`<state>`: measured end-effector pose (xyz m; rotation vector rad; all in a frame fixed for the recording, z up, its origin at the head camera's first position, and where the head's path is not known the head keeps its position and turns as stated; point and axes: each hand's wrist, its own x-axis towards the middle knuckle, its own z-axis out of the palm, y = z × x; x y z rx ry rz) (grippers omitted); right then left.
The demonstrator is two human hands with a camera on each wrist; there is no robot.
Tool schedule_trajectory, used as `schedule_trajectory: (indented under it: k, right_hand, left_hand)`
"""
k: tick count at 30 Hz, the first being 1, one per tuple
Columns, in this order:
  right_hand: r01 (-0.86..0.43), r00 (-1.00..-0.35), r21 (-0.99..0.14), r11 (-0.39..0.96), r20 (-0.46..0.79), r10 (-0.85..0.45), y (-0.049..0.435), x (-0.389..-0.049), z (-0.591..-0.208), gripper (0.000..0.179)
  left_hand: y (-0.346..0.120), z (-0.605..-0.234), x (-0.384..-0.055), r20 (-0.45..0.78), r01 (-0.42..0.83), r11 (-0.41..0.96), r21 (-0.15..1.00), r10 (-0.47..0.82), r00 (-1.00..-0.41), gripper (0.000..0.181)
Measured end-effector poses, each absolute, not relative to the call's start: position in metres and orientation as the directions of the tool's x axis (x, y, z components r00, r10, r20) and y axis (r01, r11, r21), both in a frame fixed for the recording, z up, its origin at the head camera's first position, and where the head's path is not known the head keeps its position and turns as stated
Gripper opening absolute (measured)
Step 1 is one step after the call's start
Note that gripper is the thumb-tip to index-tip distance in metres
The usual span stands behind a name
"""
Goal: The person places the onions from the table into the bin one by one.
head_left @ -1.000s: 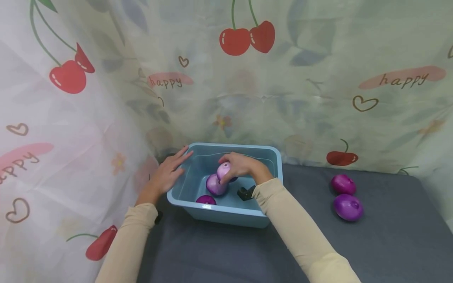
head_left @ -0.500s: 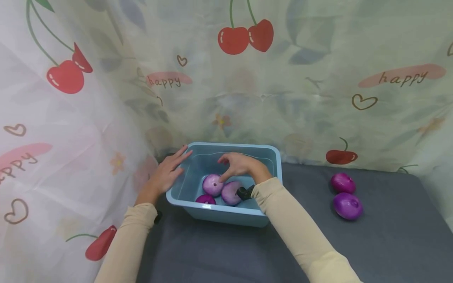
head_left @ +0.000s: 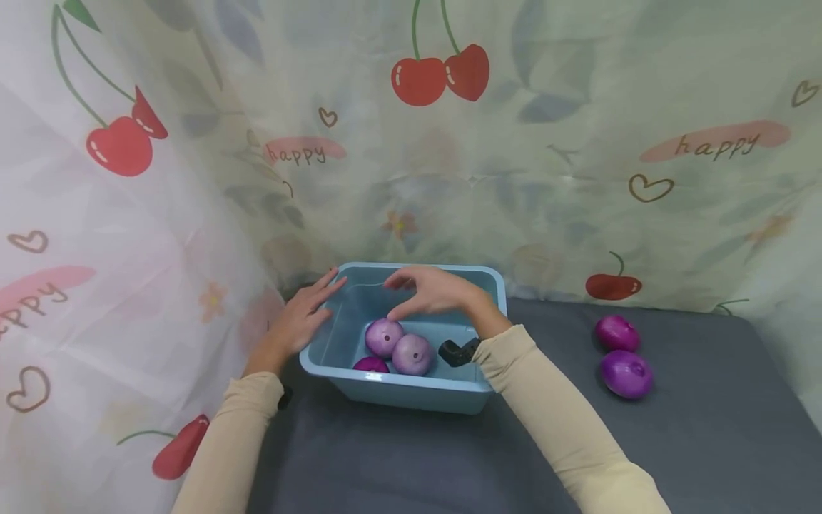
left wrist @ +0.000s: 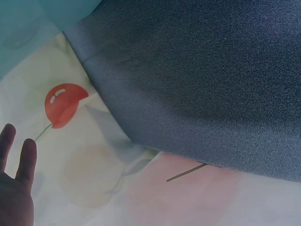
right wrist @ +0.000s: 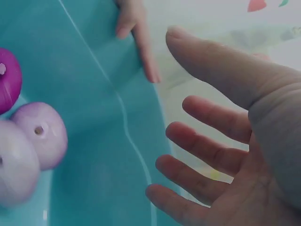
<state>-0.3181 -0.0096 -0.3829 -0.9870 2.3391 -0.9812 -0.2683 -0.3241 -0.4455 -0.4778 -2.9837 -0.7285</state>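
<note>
A light-blue plastic basin [head_left: 411, 397] stands on the dark cloth. Inside it lie two pale purple onions, one left [head_left: 383, 337] and one right [head_left: 413, 355], touching each other. A darker magenta onion [head_left: 371, 365] sits by the front wall, partly hidden by the rim. My right hand [head_left: 433, 291] hovers over the basin with fingers spread and nothing in its grasp; in the right wrist view its fingers [right wrist: 207, 146] are apart from the onions. Extended fingers of my left hand [head_left: 300, 318] rest on the basin's left rim.
To the right on the dark cloth [head_left: 552, 428] lie two more purple onions, one behind [head_left: 618, 333] and one in front [head_left: 626, 374]. A cherry-printed curtain [head_left: 475, 214] rises behind and on the left. A black wrist camera [head_left: 459, 353] hangs below my right wrist.
My right hand has let go of a pale onion, which settled on the basin floor beside the other, and has lifted away from them. My left hand stays at the rim.
</note>
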Motion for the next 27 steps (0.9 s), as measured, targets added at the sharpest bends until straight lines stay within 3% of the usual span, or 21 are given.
schedule_trajectory:
  k: [6,14,27]
  right_hand:
    - [-0.497,-0.677,-0.736,0.46,-0.004,-0.736,0.022,-0.305,-0.368,0.066]
    - [-0.457,-0.742,-0.792,0.406,0.087,-0.665,0.074,-0.295,-0.361,0.067]
    - [-0.438,-0.843,-0.737,0.514,0.139,-0.52,0.159,-0.284,-0.37,0.068]
  left_hand:
    - [-0.323,-0.445,-0.267,0.101,0.3,0.846,0.441,0.286,-0.953,0.059]
    - [-0.322,-0.444,-0.266,0.103,0.296,0.846,0.443,0.28,-0.954,0.059]
    - [-0.321,-0.446,-0.266,0.112,0.303,0.836,0.457,0.284,-0.952,0.058]
